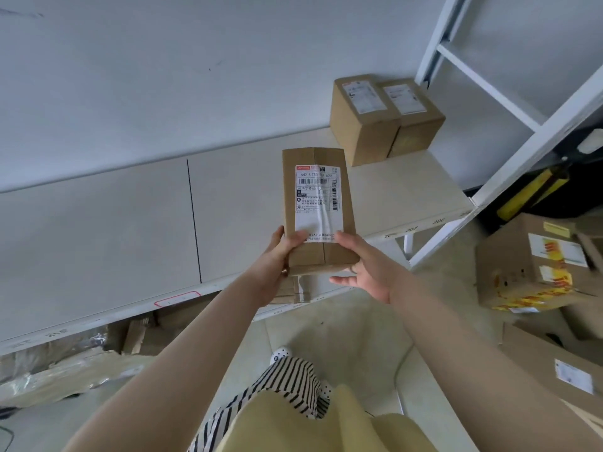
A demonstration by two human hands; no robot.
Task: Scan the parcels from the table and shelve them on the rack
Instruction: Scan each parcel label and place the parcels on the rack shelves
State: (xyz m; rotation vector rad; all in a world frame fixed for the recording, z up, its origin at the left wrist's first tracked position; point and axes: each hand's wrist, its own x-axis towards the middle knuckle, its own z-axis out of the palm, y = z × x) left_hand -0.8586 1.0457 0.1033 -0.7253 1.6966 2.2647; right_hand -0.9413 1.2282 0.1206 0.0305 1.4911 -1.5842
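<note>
A long brown cardboard parcel (318, 203) with a white shipping label on top is held over the front edge of the white rack shelf (114, 230). My left hand (277, 259) grips its near left corner, thumb on top. My right hand (362, 265) holds the near right corner, thumb on the label and fingers spread underneath. Two brown labelled parcels (381, 119) stand side by side at the back right of the same shelf.
A white rack upright (522, 177) rises at the right. Several cardboard boxes (528, 265) with yellow tape lie on the floor to the right. Flattened cardboard and plastic wrap (65, 370) lie under the shelf at the left. Another small box sits just below the held parcel.
</note>
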